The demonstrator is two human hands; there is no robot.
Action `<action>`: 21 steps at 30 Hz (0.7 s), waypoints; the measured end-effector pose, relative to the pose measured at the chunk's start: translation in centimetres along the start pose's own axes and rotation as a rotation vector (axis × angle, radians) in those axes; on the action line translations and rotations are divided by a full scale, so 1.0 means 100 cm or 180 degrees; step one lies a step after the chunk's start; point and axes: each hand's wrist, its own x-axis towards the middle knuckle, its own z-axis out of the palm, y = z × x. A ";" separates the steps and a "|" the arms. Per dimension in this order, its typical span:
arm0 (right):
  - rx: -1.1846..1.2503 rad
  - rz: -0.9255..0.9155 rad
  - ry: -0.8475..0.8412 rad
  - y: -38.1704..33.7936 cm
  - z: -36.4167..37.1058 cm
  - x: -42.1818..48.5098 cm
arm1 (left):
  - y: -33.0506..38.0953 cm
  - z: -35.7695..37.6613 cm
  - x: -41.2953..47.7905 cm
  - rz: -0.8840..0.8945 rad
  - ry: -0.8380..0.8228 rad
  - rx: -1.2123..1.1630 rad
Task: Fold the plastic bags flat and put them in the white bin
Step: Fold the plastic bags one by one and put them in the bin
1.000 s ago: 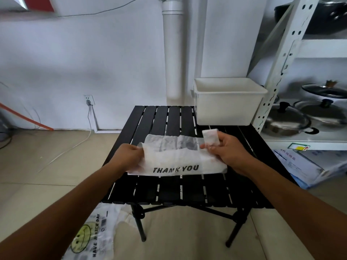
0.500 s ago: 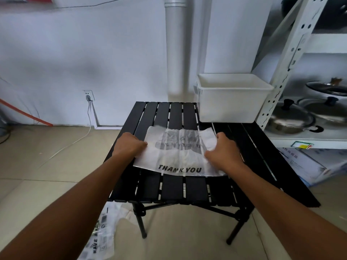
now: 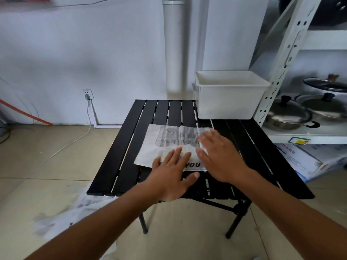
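Note:
A white plastic bag (image 3: 150, 147) with black "THANK YOU" print lies flat on the black slatted table (image 3: 124, 158). My left hand (image 3: 172, 173) lies flat on the bag's near edge, fingers straight, covering part of the print. My right hand (image 3: 219, 156) presses flat on the bag's right side, fingers spread. The white bin (image 3: 225, 104) stands at the table's far right corner, and what I can see of its inside holds nothing. Another plastic bag (image 3: 75, 218) lies on the floor at the lower left, partly behind my left forearm.
A white metal shelf rack (image 3: 281, 68) stands right of the table, with pots and lids (image 3: 289, 115) on its low shelf. A box (image 3: 304, 162) lies on the floor beneath it. A white pipe (image 3: 172, 45) runs up the wall behind. A cable (image 3: 88, 113) hangs from a wall socket.
Both hands let go of the bag's ends and now lie flat on it. My left hand slid from the bag's left end toward its middle. The bag lies flatter.

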 end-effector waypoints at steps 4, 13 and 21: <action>-0.0217 0.0270 -0.1383 0.031 0.011 -0.023 | -0.010 0.008 0.000 -0.0169 -0.0364 0.0390; 0.0953 0.1064 -0.0546 0.060 -0.012 -0.037 | 0.000 0.002 0.007 0.0417 0.0676 0.0432; 0.1404 0.0432 -0.0706 0.049 -0.013 -0.044 | 0.015 0.001 0.030 0.1315 0.0951 0.0564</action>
